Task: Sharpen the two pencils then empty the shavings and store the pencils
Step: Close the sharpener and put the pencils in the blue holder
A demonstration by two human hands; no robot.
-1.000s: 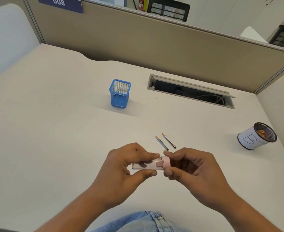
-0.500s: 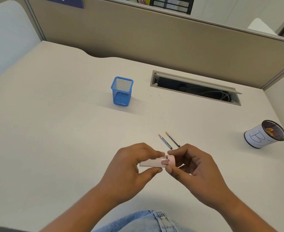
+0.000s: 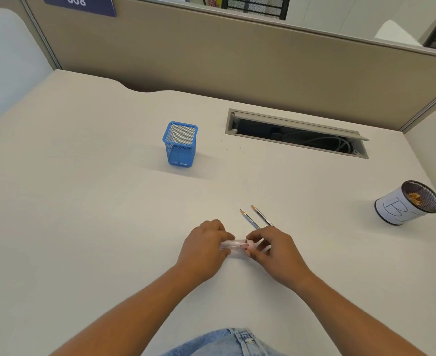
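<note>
Now, at the near middle of the pale worktop [image 3: 83, 201], both hands meet on a small sharpener [image 3: 233, 244], which lies roughly level between them. The left hand [image 3: 204, 249] has its grip pinched on the clear shavings case, thumb below and fingers on top. The right hand [image 3: 276, 255] has its grip pinched round the pink cap end. Whether the sharpener touches the worktop or sits just off it, I cannot tell.

Two pencils [image 3: 250, 219] lie side by side on the worktop just beyond the right hand. Their sharpened points aim away and to the left, and their near ends are hidden behind that hand's fingers.

Farther back, left of centre and well apart from the hands, a blue mesh holder [image 3: 180, 145] stands upright. At the far right stands a black mesh cup [image 3: 404, 204] wrapped in white paper marked "B", with orange-brown shavings [image 3: 415, 197] inside. An open cable slot [image 3: 296, 133] runs along the back of the worktop, in front of the tan partition [image 3: 237, 60].
</note>
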